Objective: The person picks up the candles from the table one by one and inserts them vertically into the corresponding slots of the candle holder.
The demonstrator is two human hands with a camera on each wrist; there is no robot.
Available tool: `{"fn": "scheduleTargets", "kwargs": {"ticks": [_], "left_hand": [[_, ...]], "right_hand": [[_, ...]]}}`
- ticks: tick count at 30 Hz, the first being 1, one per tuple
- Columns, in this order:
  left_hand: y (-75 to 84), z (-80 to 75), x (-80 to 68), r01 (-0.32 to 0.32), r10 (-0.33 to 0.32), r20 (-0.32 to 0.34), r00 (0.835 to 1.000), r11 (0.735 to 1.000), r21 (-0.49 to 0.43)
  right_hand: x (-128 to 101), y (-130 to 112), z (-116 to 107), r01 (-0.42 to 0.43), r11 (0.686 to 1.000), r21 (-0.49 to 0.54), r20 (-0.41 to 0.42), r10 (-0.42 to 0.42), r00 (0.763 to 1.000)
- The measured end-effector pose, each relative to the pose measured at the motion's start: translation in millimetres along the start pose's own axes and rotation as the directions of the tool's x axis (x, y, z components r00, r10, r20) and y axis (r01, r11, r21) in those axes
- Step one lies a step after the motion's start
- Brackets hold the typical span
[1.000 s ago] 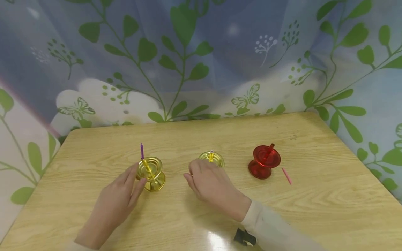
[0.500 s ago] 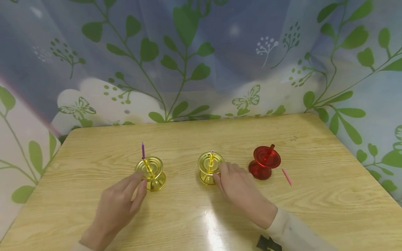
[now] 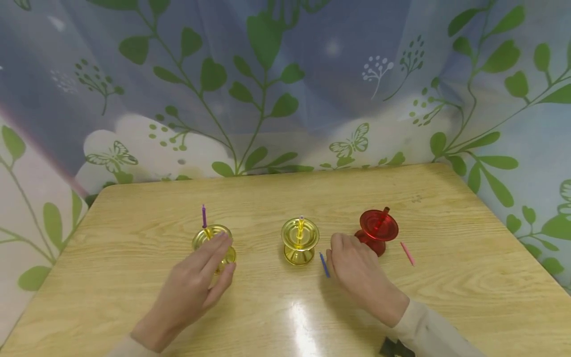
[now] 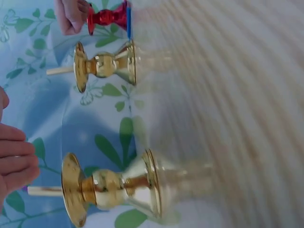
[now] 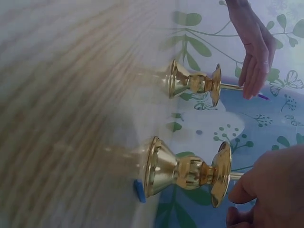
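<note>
In the head view my left hand [image 3: 196, 277] has straight fingers in front of the left gold candle holder [image 3: 213, 233], partly hiding it. A thin purple candle [image 3: 204, 216] stands in that holder's tube. My right hand [image 3: 361, 277] hovers between the middle gold candle holder [image 3: 300, 243] and the red candle holder [image 3: 378, 225], fingers loosely curled, with nothing seen in them. Just left of it, a thin blue candle [image 3: 324, 265] lies on the table. The right wrist view also shows the blue candle [image 5: 139, 190], by the middle holder's base.
A pink candle [image 3: 408, 253] lies right of the red holder. The wooden table [image 3: 258, 302] ends at the back against a leaf-patterned cloth [image 3: 312, 74]. A small black object [image 3: 394, 347] is by the right sleeve at the bottom edge.
The right hand has moved right, away from the middle gold holder, and the blue candle now shows on the table. The left hand has shifted right, over the left holder's front.
</note>
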State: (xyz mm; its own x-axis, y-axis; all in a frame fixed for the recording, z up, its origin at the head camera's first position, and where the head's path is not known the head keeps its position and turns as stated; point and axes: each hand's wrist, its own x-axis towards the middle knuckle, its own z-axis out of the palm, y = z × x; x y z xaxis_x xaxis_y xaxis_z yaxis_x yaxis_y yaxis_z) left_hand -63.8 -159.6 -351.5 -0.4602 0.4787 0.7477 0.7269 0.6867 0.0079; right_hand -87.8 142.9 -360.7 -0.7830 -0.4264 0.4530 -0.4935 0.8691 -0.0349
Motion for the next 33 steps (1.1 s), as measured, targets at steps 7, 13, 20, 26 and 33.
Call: {"fn": "scheduleTargets", "kwargs": {"ticks": [7, 13, 20, 26, 33], "left_hand": [[11.8, 6.8, 13.2, 0.135, -0.126, 0.340, 0.932, 0.991, -0.001], [18.5, 15.9, 30.0, 0.187, -0.178, 0.580, 0.795, 0.981, 0.044], [17.7, 38.8, 54.9, 0.203, -0.204, 0.624, 0.754, 0.976, 0.073], [20.8, 51.5, 76.4, 0.272, -0.249, 0.726, 0.641, 0.958, 0.089], [22.1, 61.9, 75.8, 0.336, -0.276, 0.765, 0.581, 0.938, 0.084]], "right_hand": [[-4.3, 7.0, 6.5, 0.016, 1.000, 0.004, 0.046, -0.016, 0.999], [-3.9, 6.3, 10.4, -0.015, 0.999, 0.028, 0.162, 0.011, 0.987], [-0.5, 0.0, 17.1, -0.090, 0.996, -0.008, 0.404, 0.086, 0.911], [4.4, -4.9, 23.6, -0.145, 0.989, -0.012, 0.454, 0.134, 0.881], [11.3, -9.7, 26.8, -0.171, 0.985, -0.036, 0.507, 0.165, 0.846]]}}
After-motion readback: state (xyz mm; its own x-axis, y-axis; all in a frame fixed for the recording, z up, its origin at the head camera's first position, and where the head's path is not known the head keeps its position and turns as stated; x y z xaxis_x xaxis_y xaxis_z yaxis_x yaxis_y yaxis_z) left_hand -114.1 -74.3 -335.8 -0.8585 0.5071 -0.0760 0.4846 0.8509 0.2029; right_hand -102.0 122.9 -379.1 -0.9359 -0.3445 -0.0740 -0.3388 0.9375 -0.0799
